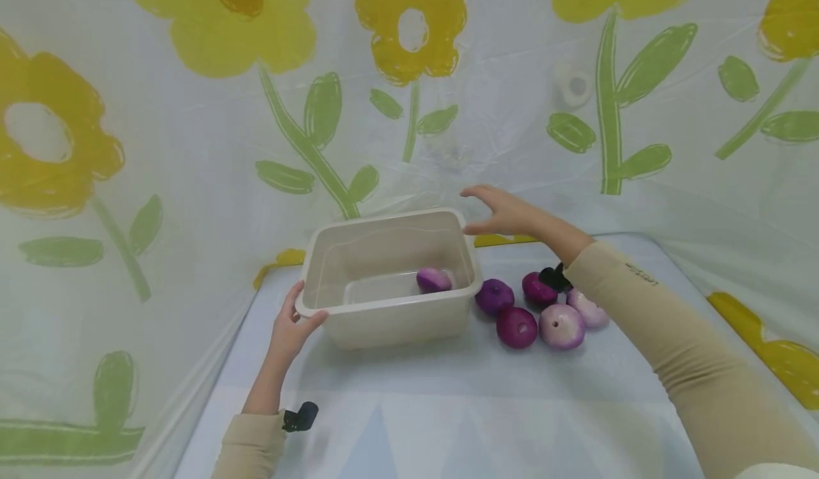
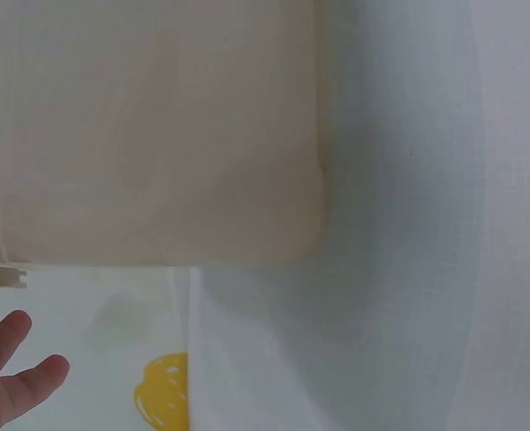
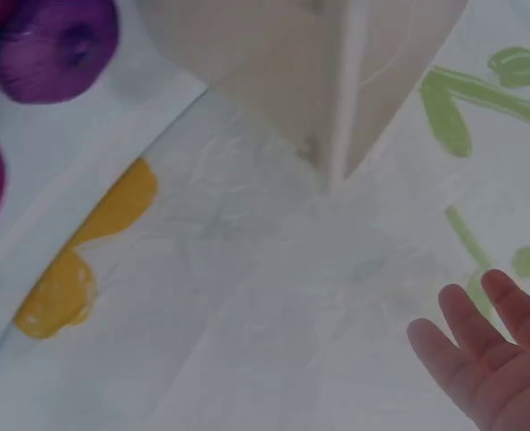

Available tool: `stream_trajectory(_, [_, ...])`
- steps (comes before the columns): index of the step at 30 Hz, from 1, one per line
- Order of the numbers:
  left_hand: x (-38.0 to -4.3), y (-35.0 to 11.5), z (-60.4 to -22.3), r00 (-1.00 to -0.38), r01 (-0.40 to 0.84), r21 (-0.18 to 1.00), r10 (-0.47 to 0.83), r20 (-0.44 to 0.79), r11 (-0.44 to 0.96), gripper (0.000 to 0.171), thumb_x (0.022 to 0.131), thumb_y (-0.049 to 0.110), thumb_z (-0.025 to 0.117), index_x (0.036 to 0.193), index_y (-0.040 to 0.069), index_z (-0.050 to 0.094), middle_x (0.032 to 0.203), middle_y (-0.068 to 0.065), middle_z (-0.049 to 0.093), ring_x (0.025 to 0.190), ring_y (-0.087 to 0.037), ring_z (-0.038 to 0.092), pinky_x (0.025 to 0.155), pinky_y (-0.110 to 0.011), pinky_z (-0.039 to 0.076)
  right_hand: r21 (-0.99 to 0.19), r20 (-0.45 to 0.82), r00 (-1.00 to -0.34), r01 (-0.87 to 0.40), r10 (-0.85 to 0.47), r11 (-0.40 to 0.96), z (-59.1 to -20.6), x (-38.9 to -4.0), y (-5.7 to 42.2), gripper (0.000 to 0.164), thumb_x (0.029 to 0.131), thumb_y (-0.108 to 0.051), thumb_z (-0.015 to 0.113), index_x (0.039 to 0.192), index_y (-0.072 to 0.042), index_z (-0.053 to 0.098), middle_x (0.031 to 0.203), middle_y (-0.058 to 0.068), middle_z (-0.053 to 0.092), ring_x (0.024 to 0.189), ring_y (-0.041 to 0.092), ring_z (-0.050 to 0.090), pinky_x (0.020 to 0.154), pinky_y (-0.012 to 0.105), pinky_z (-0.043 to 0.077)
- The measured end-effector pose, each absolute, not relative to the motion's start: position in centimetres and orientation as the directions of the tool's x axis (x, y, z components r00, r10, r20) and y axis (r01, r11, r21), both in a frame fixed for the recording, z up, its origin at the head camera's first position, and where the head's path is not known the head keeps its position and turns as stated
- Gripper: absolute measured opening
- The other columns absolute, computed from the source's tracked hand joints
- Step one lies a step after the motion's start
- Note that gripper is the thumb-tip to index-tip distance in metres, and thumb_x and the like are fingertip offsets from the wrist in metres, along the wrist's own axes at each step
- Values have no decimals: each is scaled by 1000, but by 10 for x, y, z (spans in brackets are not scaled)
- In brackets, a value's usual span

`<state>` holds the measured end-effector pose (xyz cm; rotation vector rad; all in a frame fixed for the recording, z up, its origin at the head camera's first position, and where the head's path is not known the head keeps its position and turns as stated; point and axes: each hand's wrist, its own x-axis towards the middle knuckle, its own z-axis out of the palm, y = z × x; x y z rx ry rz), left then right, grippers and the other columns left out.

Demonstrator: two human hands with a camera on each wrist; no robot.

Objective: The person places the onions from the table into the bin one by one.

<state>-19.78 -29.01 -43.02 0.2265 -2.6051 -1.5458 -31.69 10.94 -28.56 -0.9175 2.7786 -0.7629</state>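
Note:
A beige plastic basin stands on the table with one purple onion inside, near its right end. My left hand holds the basin's front left corner, thumb on the front rim and fingers at the left side. In the left wrist view, two of its fingers stretch out below the basin wall. My right hand is held with fingers spread beside the far right corner, holding nothing. The right wrist view shows those fingers apart from the basin.
Right of the basin, several onions lie close together, among them a dark purple one and a pale one. A white sheet with yellow flowers hangs behind the table.

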Motion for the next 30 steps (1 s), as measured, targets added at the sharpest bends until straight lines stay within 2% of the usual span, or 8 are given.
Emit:
stream_trajectory(4, [-198,-291,-431,-983,-59,877,-179,30,476,87,81,32,69,147,17,15,152,-13,16,136,-35,21,106,-53,27,-529,79,-820,-516,-566,674,-306,-310,139,72,82,-31,67,137,1,33,141,24,32,125,42,34,101,58,31])
stream_trajectory(8, [-197,-291,-430,-984,-60,875,-178,30,480,87,81,32,69,147,17,15,152,-13,16,136,-35,20,107,-53,26,-562,79,-843,-478,-532,675,-339,-301,165,73,81,-33,67,137,1,34,137,24,36,119,40,40,97,57,36])
stream_trajectory(12, [-197,-290,-430,-984,-68,874,-177,20,480,87,81,32,69,147,17,15,152,-12,15,137,-34,20,107,-52,26,-618,19,-871,-396,-492,678,-375,-287,180,76,81,-37,66,139,-1,31,140,25,33,121,44,38,95,58,38])
stream_trajectory(15, [-197,-289,-429,-984,-69,875,-176,19,479,87,81,32,69,147,17,15,152,-12,16,137,-34,20,108,-52,25,-649,-3,-874,-368,-486,666,-400,-276,187,76,82,-37,65,139,0,30,141,27,30,125,47,33,96,61,34])
stream_trajectory(19, [-196,-289,-429,-984,-77,876,-179,11,477,87,80,32,69,147,17,15,153,-11,15,137,-34,19,108,-52,25,-663,22,-872,-378,-488,646,-431,-263,193,75,81,-37,66,136,2,34,138,27,35,127,44,32,100,61,30])
stream_trajectory(23, [-196,-289,-430,-983,-75,877,-181,14,475,87,81,32,69,147,18,15,153,-11,15,137,-34,19,108,-52,26,-686,33,-880,-365,-474,630,-455,-253,193,75,79,-36,68,134,3,36,133,27,40,122,45,38,98,59,34])
stream_trajectory(30, [-196,-290,-431,-984,-64,877,-176,23,475,87,81,32,69,147,17,15,153,-12,14,137,-36,19,107,-53,26,-707,57,-898,-344,-435,618,-482,-242,181,75,78,-36,70,133,2,37,136,27,35,125,46,32,98,62,31])
